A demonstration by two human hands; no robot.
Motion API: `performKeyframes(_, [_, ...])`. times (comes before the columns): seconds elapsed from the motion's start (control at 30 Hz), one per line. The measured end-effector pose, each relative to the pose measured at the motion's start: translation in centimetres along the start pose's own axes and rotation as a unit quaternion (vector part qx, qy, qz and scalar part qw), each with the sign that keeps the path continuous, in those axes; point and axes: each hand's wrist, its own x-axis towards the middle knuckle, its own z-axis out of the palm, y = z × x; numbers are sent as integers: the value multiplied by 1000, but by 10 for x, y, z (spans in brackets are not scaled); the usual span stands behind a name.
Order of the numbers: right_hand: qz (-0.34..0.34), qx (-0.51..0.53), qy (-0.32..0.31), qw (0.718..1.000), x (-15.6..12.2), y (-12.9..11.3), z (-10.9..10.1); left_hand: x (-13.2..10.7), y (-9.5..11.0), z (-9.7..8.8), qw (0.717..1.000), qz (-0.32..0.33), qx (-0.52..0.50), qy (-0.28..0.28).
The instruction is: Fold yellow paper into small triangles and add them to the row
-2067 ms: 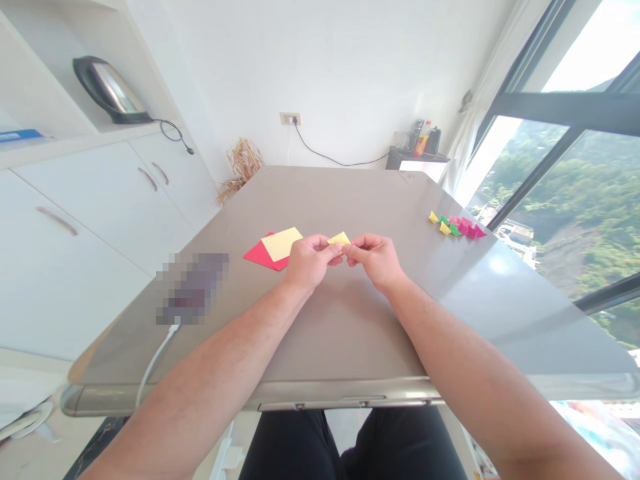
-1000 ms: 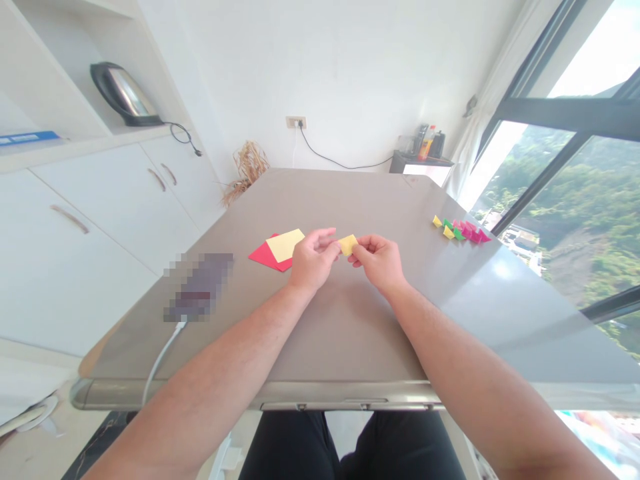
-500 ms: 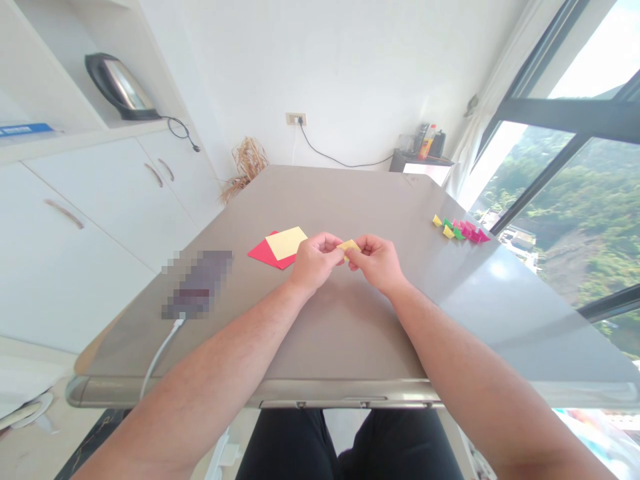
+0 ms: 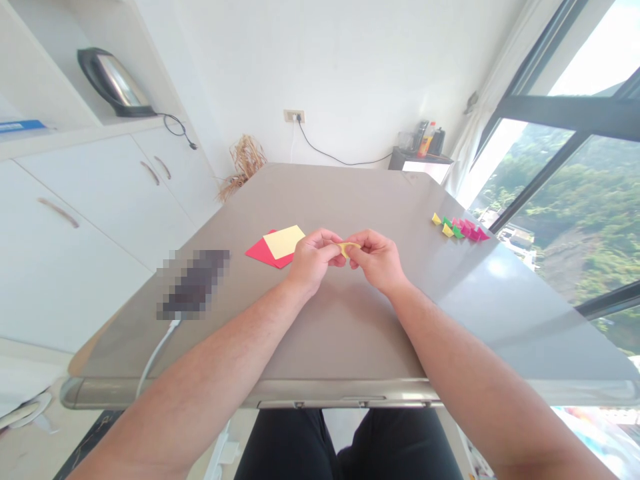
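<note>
My left hand (image 4: 313,259) and my right hand (image 4: 377,259) meet over the middle of the grey table (image 4: 350,320). Both pinch one small folded yellow paper piece (image 4: 346,248) between their fingertips, so most of it is hidden. Just left of my left hand lies a flat yellow paper square (image 4: 283,241) on top of a red paper sheet (image 4: 261,253). A row of small folded paper pieces (image 4: 459,227), yellow, green and pink, sits near the table's right edge.
A blurred dark object (image 4: 193,283) with a white cable (image 4: 153,360) lies at the table's left. White cabinets (image 4: 100,200) and a kettle (image 4: 114,83) stand at left. A large window (image 4: 565,173) fills the right. Bottles (image 4: 426,140) stand on a far side table.
The yellow piece, held up flat between my fingers a second ago, is now folded smaller and mostly covered by both hands' fingertips. My hands stay in the same place.
</note>
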Motion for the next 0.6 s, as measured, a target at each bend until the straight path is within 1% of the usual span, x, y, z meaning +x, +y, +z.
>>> performKeyframes(0.13, [-7,38,-20,999,2,2,-2,2,0,-2,998,-42,-54,7])
performKeyframes(0.3, [16,107,-47,993,2,0,-6,5,0,-6,993,-76,-94,8])
performKeyframes(0.47, [47,146,-59,986,1,-2,-9,5,1,-8,990,-80,-112,-15])
performKeyframes(0.53, [45,136,-59,988,0,-2,-9,4,2,-7,992,-72,-100,-24])
performKeyframes(0.6, [34,110,-53,992,0,-2,-8,3,1,-6,996,-50,-74,-21])
